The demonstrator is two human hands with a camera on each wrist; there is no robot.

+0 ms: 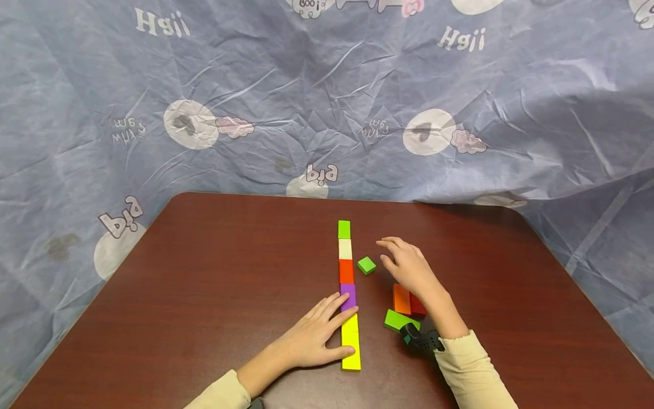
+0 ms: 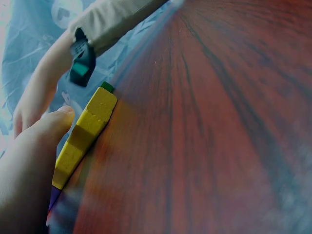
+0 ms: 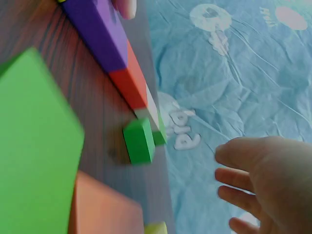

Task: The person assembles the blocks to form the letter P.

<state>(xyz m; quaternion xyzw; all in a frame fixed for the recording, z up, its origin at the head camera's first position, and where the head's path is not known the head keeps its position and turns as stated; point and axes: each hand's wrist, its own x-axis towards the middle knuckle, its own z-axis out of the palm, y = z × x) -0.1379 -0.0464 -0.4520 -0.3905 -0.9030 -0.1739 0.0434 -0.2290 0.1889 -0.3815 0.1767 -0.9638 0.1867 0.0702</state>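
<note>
A straight row of blocks runs away from the person: yellow [image 1: 349, 330], purple [image 1: 348, 292], red [image 1: 346, 271], white [image 1: 344, 249] and green [image 1: 344, 229] at the far end. My left hand [image 1: 309, 341] lies over the near part of the row, its spread fingers touching the purple and yellow blocks and the thumb on the yellow. Just right of the row a small green block [image 1: 366, 265] sits by itself, slightly turned; the right wrist view shows it too. My right hand [image 1: 409, 267] is beyond its right side, fingers slightly bent, holding nothing.
Below the right forearm lie an orange block [image 1: 401, 299], a red block [image 1: 418, 307] partly hidden by the arm, and a longer green block [image 1: 395, 320]. The brown table [image 1: 245, 250] ends at a blue-grey printed cloth [image 1: 306, 102] behind.
</note>
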